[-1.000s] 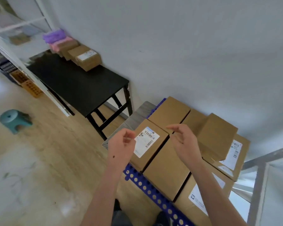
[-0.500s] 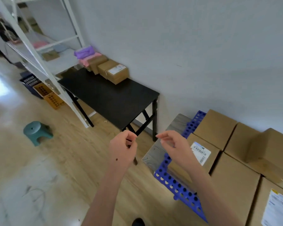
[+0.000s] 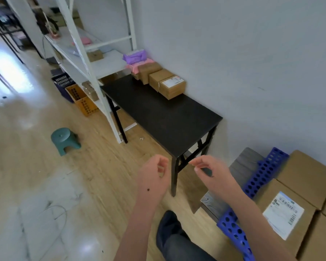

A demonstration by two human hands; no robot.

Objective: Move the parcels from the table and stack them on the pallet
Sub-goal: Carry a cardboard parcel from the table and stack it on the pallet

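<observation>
A black table (image 3: pixel 164 117) stands against the white wall. At its far end sit several parcels: a labelled brown box (image 3: pixel 172 87), another brown box (image 3: pixel 149 71), a pink packet (image 3: pixel 134 66) and a purple packet (image 3: pixel 135 57). At lower right a blue perforated pallet (image 3: pixel 260 176) carries several brown boxes, one with a white label (image 3: pixel 284 213). My left hand (image 3: pixel 153 178) and my right hand (image 3: pixel 211 173) hover empty in front of the table's near corner, fingers loosely curled and apart.
A white metal shelf rack (image 3: pixel 87 59) stands left of the table, with orange (image 3: pixel 83 100) and dark crates (image 3: pixel 63 85) under it. A teal stool (image 3: pixel 64 140) sits on the wooden floor. A grey board (image 3: pixel 239 170) lies beside the pallet. My foot (image 3: pixel 167 227) is below.
The view has swung left from the pallet toward the table. Both hands, empty throughout, now hang before the table's near corner instead of over the pallet boxes.
</observation>
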